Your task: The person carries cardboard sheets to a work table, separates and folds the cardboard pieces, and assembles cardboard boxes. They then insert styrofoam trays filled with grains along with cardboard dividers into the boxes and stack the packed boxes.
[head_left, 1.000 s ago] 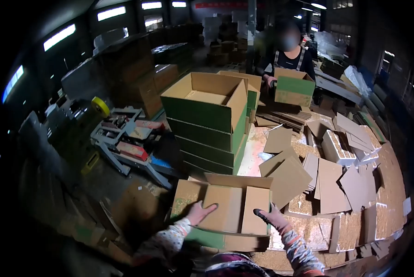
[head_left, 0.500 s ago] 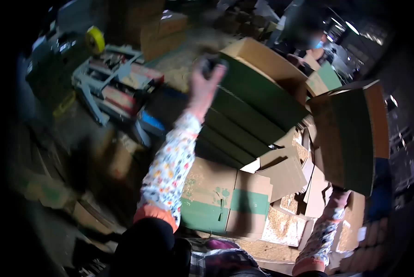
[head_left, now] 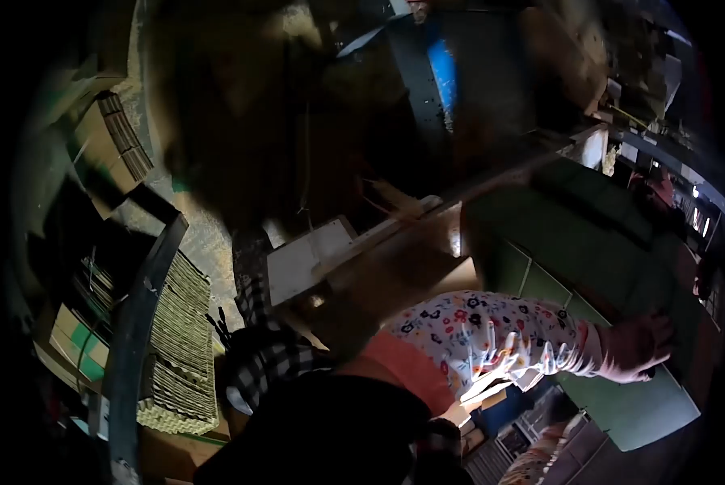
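Note:
My left arm, in a floral sleeve cover, stretches to the right across the view. My left hand [head_left: 638,347] is over a green cardboard sheet [head_left: 641,408], its fingers stretched out and somewhat blurred; I cannot tell whether it presses on the sheet. Nothing shows in that hand. Low in the view my right hand [head_left: 563,411] is beside the lower left edge of the green cardboard. It is dark and blurred, so its fingers do not show clearly. More dark green cardboard [head_left: 556,218] lies beyond the left hand.
On the left stands a bundle of stacked flat cardboard [head_left: 180,347] beside a dark curved bar [head_left: 140,331]. Another cardboard stack [head_left: 116,149] is farther back. A pale board [head_left: 310,259] adjoins a long ledge near the middle. A blue strip [head_left: 441,77] shows at the top.
The view has swung, bringing the cardboard stacks at left into sight. My left hand has left the top of the green boxes and a dark object no longer shows in it.

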Demonstrator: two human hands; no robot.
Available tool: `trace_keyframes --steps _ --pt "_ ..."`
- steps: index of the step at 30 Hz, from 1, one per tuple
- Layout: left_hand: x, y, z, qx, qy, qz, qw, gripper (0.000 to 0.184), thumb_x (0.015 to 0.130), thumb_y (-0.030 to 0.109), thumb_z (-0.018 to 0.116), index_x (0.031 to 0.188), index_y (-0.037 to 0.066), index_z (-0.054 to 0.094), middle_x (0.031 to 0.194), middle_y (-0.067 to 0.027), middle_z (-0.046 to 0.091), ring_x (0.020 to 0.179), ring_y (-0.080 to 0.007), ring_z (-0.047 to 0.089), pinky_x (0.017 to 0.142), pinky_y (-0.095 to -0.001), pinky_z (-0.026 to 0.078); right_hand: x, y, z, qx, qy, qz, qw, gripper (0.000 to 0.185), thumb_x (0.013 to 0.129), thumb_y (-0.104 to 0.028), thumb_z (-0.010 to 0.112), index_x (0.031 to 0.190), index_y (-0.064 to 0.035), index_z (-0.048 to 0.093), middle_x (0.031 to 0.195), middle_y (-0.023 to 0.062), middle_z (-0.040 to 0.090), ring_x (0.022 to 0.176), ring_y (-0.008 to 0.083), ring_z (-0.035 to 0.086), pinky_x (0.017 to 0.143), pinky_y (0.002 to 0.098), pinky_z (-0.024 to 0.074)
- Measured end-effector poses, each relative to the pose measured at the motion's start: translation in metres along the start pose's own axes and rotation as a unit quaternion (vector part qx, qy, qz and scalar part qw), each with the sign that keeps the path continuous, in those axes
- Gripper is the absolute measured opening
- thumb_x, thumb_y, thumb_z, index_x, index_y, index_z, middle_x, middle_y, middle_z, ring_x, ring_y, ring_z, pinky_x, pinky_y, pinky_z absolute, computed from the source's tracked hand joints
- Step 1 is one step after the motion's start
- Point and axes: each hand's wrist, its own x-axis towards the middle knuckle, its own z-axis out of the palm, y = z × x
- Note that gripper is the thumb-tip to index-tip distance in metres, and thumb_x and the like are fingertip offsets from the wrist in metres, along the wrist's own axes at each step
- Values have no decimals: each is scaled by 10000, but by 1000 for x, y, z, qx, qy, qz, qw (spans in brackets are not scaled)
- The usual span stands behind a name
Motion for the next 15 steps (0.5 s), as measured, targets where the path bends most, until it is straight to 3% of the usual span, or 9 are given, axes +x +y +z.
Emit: trace_keyframes --steps 1,3,4,6,9,11,12,14,15 --pt "-14 -3 -2 58 60 12 996 609 858 520 411 1191 16 487 1223 -250 452 1183 -375 394 1051 -522 242 -21 -16 25 14 -18 -9 1000 573 898 -385 520 1334 -43 376 1231 68 483 1112 176 452 942 319 386" --pt "-52 -15 -86 -62 -107 -45 991 643 875 523 340 1226 -1 469 1261 -269 423 1183 -366 400 1068 -528 226 -68 -46 65 46 -62 -22 997 575 899 -393 514 1336 -47 374 1238 68 478 1120 176 447 946 320 383" --pt "-89 -18 -112 405 -187 -3 895 584 839 478 447 1209 29 502 1245 -225 469 1169 -325 435 1044 -541 276 -93 -56 81 55 -91 -13 994 575 900 -397 511 1337 -49 373 1241 67 476 1124 176 444 948 321 382" --pt "-153 -21 -182 624 -323 -96 705 698 754 496 591 1270 45 459 1283 -222 450 1210 -320 408 1018 -595 286 -139 -73 111 79 -134 9 988 577 902 -405 505 1339 -53 371 1248 67 471 1131 176 439 952 321 379" --pt "-239 -18 -242 301 -351 -322 826 889 774 513 583 1413 17 217 1377 -329 269 1276 -477 271 941 -723 214 -227 -89 142 108 -216 80 967 579 904 -418 495 1342 -60 368 1258 67 464 1143 177 431 958 323 374" --pt "-268 -15 -254 216 -365 -383 821 814 804 451 543 1407 18 207 1392 -328 248 1277 -514 245 907 -746 216 -285 -96 150 117 -263 138 948 581 905 -426 489 1343 -64 366 1265 66 459 1150 177 426 962 323 371" --pt "-260 -18 -267 41 -343 -473 810 757 821 429 500 1400 30 221 1404 -310 250 1279 -519 241 895 -749 225 -309 -97 152 121 -286 169 935 582 906 -430 486 1344 -66 365 1268 66 457 1154 177 423 964 324 370" --pt "-270 -22 -239 121 -338 -458 813 499 907 261 318 1356 42 306 1389 -289 290 1241 -502 302 868 -747 249 -347 -101 152 125 -298 208 923 584 908 -438 480 1346 -71 364 1275 66 452 1162 177 418 968 324 367" --pt "-280 -24 -215 222 -356 -424 803 493 906 259 323 1353 49 308 1386 -289 294 1240 -493 301 875 -739 247 -360 -102 154 124 -303 224 918 585 908 -442 477 1347 -73 363 1278 65 449 1165 177 415 970 325 365"
